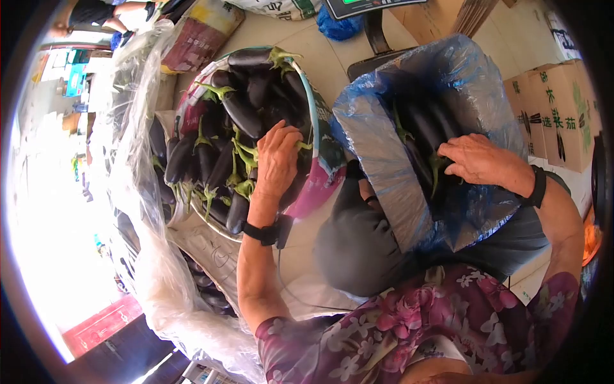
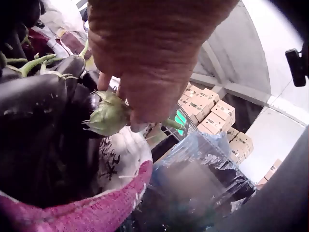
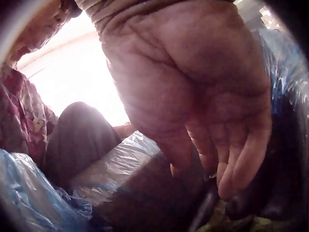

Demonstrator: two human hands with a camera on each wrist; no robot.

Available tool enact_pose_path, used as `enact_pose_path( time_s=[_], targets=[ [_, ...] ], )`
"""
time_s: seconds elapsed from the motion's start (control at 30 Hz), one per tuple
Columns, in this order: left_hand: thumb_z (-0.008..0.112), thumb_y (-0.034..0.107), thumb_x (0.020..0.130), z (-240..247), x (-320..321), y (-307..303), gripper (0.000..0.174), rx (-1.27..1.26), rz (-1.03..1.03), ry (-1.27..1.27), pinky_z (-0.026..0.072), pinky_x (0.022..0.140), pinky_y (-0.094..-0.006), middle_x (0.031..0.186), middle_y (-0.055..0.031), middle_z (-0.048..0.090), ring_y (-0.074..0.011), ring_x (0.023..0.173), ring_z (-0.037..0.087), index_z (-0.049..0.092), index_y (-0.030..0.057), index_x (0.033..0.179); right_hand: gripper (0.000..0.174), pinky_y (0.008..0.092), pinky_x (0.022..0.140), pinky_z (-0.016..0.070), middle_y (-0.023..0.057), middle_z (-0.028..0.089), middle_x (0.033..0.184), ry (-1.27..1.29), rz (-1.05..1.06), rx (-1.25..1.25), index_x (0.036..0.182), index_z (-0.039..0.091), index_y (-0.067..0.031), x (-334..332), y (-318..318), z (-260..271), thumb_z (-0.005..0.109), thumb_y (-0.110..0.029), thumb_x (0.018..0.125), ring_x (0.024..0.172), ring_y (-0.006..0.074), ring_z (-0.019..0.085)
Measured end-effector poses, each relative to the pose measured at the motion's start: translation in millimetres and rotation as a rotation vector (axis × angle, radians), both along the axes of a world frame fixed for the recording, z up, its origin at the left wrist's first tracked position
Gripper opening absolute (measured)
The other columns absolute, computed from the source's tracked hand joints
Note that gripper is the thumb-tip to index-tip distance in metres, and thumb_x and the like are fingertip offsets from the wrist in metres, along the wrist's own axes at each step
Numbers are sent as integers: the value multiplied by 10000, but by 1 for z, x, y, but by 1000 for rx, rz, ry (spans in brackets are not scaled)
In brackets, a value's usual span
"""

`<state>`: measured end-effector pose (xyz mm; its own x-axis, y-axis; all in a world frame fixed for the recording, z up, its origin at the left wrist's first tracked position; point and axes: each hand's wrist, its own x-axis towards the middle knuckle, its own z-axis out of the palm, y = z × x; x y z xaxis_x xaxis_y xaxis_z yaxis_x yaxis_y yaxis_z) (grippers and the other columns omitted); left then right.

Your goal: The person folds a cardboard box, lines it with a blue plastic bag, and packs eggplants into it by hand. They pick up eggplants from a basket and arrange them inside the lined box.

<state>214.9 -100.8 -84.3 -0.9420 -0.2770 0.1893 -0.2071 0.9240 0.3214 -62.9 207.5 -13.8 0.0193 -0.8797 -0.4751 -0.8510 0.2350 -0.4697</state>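
Note:
My left hand [image 1: 278, 160] is at the right side of a round basket [image 1: 314, 105] heaped with dark purple eggplants [image 1: 243, 115]. Its fingers grip one eggplant at the stem end; the green cap [image 2: 108, 115] shows beside the fingers in the left wrist view, and the stem pokes out past them. My right hand [image 1: 480, 160] reaches into a box lined with blue plastic [image 1: 368, 137]. Its fingers [image 3: 248, 162] extend loosely downward over long eggplants [image 1: 425, 125] lying inside, near a green stem end, with nothing held between them.
A clear plastic sheet [image 1: 137, 147] runs along the left over more eggplants. Behind the lined box stands a scale [image 1: 377, 35] with a green display. Printed cardboard cartons [image 1: 553, 115] are on the right. A bent knee [image 1: 358, 246] is between basket and box.

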Motion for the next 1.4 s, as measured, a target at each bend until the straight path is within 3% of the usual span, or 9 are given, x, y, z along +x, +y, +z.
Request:
enact_pose_path(
  time_s=[0.07, 0.23, 0.57, 0.7, 0.87, 1.0, 1.1, 1.27, 1.4],
  targets=[
    [602, -26, 686, -14, 1, 9, 325, 95, -60, -19, 352, 1048, -480, 1032, -93, 632, -357, 1260, 498, 623, 47, 1002, 284, 479, 789, 502, 207, 648, 915, -3, 12, 11, 1026, 575, 19, 0, -2, -1, 709, -157, 849, 907, 405, 636],
    [651, 19, 635, -7, 8, 12, 348, 155, -55, -179, 329, 1069, -479, 1088, -86, 622, -342, 1293, 466, 647, 67, 980, 275, 473, 790, 509, 204, 651, 913, 1, 32, 38, 1020, 577, 21, 4, -4, -2, 706, -154, 853, 910, 394, 642],
    [697, 117, 733, 6, 11, 2, 502, 336, 40, -222, 314, 1113, -474, 1194, -94, 638, -364, 1331, 412, 666, 120, 1235, 316, 477, 757, 495, 188, 632, 911, -4, 50, 39, 1067, 582, 19, 8, -3, -6, 713, -152, 836, 891, 402, 629],
    [711, 150, 763, 9, 7, 5, 504, 358, -3, -227, 311, 1118, -475, 1165, -104, 649, -366, 1314, 425, 655, 123, 1263, 322, 475, 780, 498, 191, 639, 932, -17, 38, 85, 1083, 592, 24, 10, -8, -3, 709, -154, 841, 909, 396, 631],
    [755, 313, 819, 4, 8, -6, 445, 578, -112, -134, 314, 1118, -478, 1087, -99, 678, -348, 1281, 452, 686, 123, 1214, 333, 476, 798, 497, 197, 641, 951, -5, 39, 98, 1102, 596, 26, 10, -10, -6, 706, -158, 847, 925, 398, 630],
    [736, 304, 848, 3, 7, 7, 385, 492, -37, -186, 322, 1109, -478, 1064, -102, 684, -332, 1260, 471, 703, 106, 1177, 337, 474, 807, 500, 202, 641, 957, -8, 48, 97, 1105, 594, 31, 13, -15, -6, 704, -156, 847, 931, 402, 629],
    [716, 241, 869, -2, 2, 14, 301, 428, -3, -46, 375, 1062, -445, 1054, -108, 674, -301, 1197, 517, 718, 80, 1123, 332, 471, 813, 503, 203, 642, 960, -1, 57, 133, 1095, 594, 33, 14, -16, -9, 705, -155, 845, 936, 403, 629],
    [689, 105, 857, 7, -13, 25, 167, 564, 154, 170, 490, 846, -332, 993, -115, 649, -249, 958, 622, 727, 17, 994, 324, 470, 814, 505, 205, 641, 960, -4, 54, 131, 1076, 595, 36, 17, -16, -12, 710, -156, 842, 934, 404, 630],
    [662, 46, 849, 4, -27, 34, 134, 458, 241, 252, 489, 799, -311, 943, -103, 634, -228, 896, 624, 726, 1, 958, 310, 466, 803, 509, 207, 640, 955, -9, 65, 109, 1060, 597, 35, 19, -16, -10, 710, -152, 841, 927, 403, 633]
  ],
)
